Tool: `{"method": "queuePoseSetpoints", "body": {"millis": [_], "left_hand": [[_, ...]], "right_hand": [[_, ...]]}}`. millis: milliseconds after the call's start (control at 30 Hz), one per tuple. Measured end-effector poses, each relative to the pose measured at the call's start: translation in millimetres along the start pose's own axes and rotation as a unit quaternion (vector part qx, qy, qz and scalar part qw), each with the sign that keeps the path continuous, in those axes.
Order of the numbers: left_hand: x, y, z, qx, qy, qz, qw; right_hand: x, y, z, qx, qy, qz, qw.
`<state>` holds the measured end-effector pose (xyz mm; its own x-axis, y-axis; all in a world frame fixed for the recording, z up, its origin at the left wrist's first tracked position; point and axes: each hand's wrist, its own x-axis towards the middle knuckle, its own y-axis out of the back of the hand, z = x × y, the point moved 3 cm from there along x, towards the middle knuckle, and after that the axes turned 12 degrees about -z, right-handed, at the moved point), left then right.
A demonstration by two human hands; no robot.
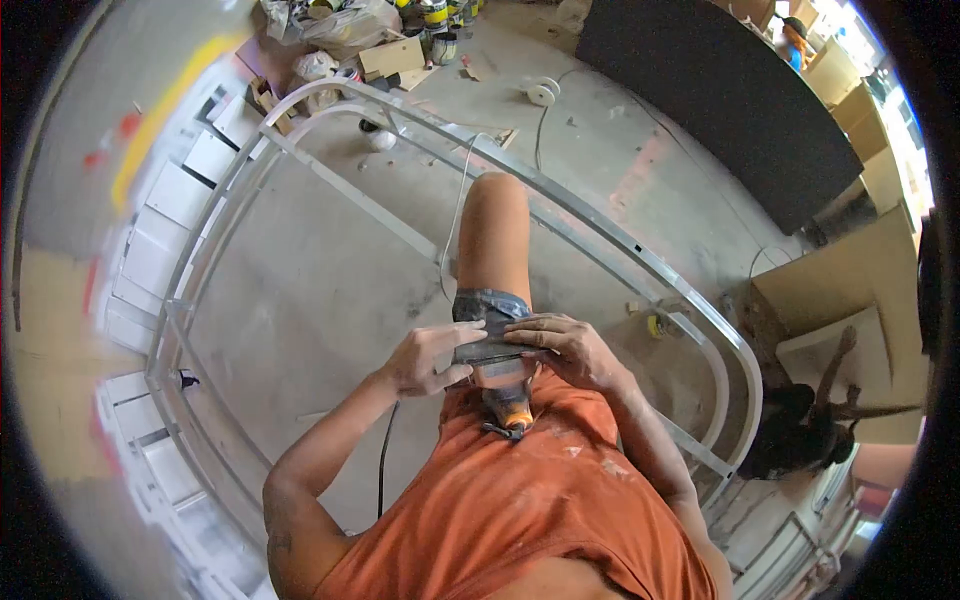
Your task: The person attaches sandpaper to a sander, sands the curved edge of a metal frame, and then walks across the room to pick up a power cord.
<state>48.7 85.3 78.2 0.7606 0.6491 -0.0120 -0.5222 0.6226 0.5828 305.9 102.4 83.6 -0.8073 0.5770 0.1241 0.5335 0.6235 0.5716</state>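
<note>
A hand-held power sander [503,374] rests against my lap, its flat dark pad [487,345] turned up and its orange-and-black end towards my belly. My left hand [430,358] grips the left edge of the pad, fingertips on top and thumb lower down by the tool's body. From the other side my right hand [566,350] lays its fingers across the pad, with the thumb near the edge. Both hands are closed on the tool. My bare knee [494,225] is bent up just beyond it.
A rounded metal tube frame [585,205] surrounds me on the floor. A dark cable [385,460] runs beside my left forearm. A white spool [543,92], bags and paint cans [434,15] lie ahead. A large black panel [715,105] stands at right; a dog-like dark shape [800,430] is behind it.
</note>
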Motion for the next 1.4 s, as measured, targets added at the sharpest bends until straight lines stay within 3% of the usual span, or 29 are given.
{"method": "queuePoseSetpoints", "body": {"millis": [100, 267, 567, 867, 967, 1400], "left_hand": [[1, -8, -5, -0.004, 0.022, 0.038, 0.999], [-3, -11, -7, -0.045, 0.052, 0.039, 0.997], [-6, -9, 1, -0.062, -0.008, 0.091, 0.994], [-15, -22, -14, -0.135, -0.031, 0.096, 0.986], [-12, -15, -3, -0.188, 0.034, 0.088, 0.978], [-2, -11, 3, -0.070, -0.017, 0.079, 0.994]], "right_hand": [[3, -12, 10, 0.006, -0.033, 0.047, 0.998], [8, -12, 16, 0.080, -0.055, 0.015, 0.995], [7, -6, 27, 0.172, 0.044, -0.015, 0.984], [-2, -14, 37, 0.215, 0.053, -0.026, 0.975], [0, -9, 35, 0.206, 0.044, -0.041, 0.977], [-1, -5, 46, 0.260, 0.011, -0.046, 0.964]]}}
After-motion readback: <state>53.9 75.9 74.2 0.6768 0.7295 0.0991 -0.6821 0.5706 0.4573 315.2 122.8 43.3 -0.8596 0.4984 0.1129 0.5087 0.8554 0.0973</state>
